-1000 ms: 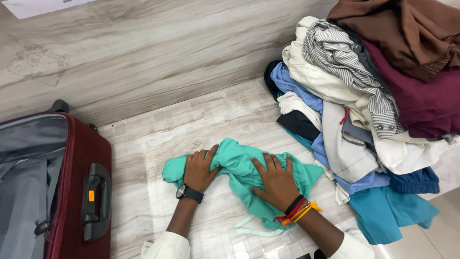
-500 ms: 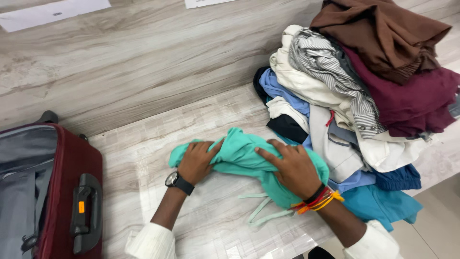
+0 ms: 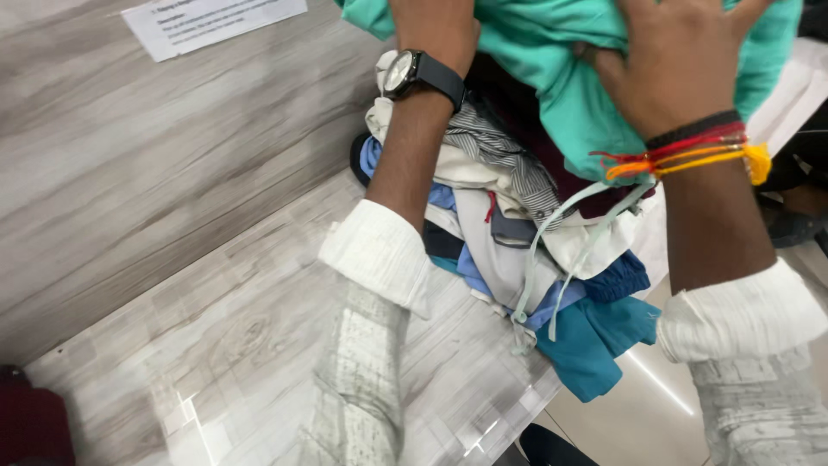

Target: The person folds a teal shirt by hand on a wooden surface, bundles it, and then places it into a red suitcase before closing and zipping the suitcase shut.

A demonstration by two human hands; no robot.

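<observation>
A bundled green garment (image 3: 552,52) is lifted up at the top of the view, above the pile of clothes (image 3: 509,216). My left hand (image 3: 431,22), with a black watch on the wrist, grips its left side; most of that hand is cut off by the frame's top edge. My right hand (image 3: 673,60), with red and yellow threads on the wrist, presses on the garment's right side with fingers spread. Pale green drawstrings (image 3: 561,259) dangle from the garment over the pile.
The pile holds striped, white, blue and teal clothes on a light wood-patterned surface (image 3: 216,345). A paper sheet (image 3: 216,22) is stuck on the wall at upper left. A corner of the maroon suitcase (image 3: 30,423) shows at bottom left. Pale floor lies at lower right.
Both hands lifted the green garment off the surface and carried it up and right over the clothes pile. The view swung right, leaving the suitcase almost out of frame.
</observation>
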